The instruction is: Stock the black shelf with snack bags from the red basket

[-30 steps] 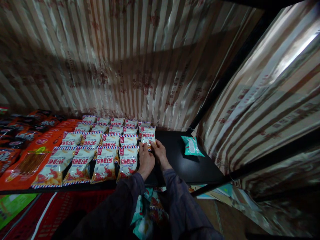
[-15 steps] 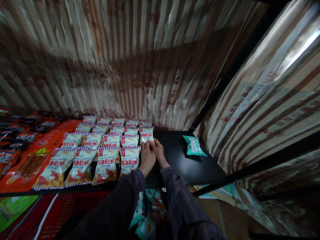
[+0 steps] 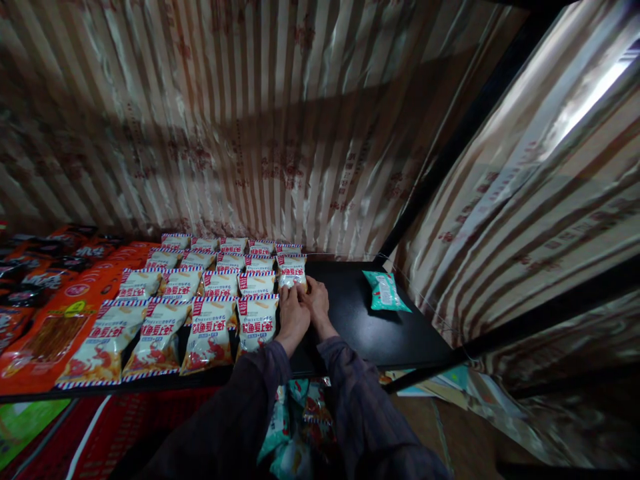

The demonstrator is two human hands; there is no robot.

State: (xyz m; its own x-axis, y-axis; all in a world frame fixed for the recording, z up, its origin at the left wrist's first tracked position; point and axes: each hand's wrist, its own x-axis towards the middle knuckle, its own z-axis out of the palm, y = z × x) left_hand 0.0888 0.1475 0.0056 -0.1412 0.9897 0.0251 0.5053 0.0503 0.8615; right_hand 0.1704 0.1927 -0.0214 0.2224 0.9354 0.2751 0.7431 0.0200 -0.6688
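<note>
Snack bag [image 3: 293,272], left of the teal packet [image 3: 386,291], should handle light, soft, slick and crushable, best taken by its edges; left hand [image 3: 294,316] and right hand [image 3: 317,303] curl at its near end, grip closure hidden, cannot tell.

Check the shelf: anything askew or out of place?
Yes: one teal plastic snack bag lies alone and slanted on the right part of the flat black shelf, apart from the rows of white plastic snack bags with striped edges. No spill or tear is visible.
</note>
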